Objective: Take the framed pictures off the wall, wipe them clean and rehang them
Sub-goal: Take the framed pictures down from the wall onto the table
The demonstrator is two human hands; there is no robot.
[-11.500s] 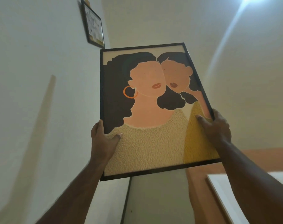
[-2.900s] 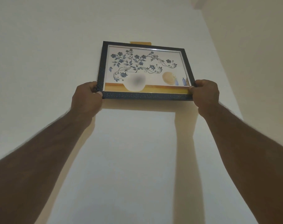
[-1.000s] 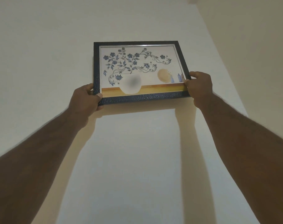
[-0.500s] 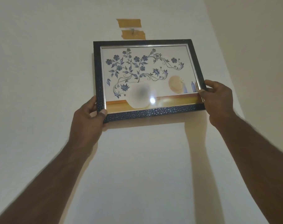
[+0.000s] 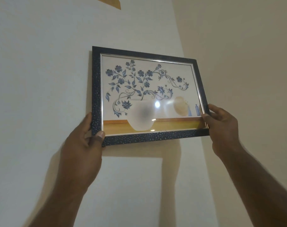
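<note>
The framed picture (image 5: 147, 95), showing a white vase of blue flowers, is held before the wall (image 5: 33, 79). The left hand (image 5: 83, 145) grips its seven-o'clock corner, fingers curled behind, thumb in front. The right hand (image 5: 221, 126) pinches the four-o'clock edge; brown tape (image 5: 110, 1) sits at twelve o'clock.

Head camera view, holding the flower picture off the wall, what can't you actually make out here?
- Tape patch on the wall: cut off by the top edge; any nail or hook is out of view.
- Back of the framed picture: faces away, so its hanger is hidden.
- Left hand and right hand: fingers behind the frame are hidden.
- Vase in the picture: its centre is blurred.
- Glass: glare hides dust.
</note>
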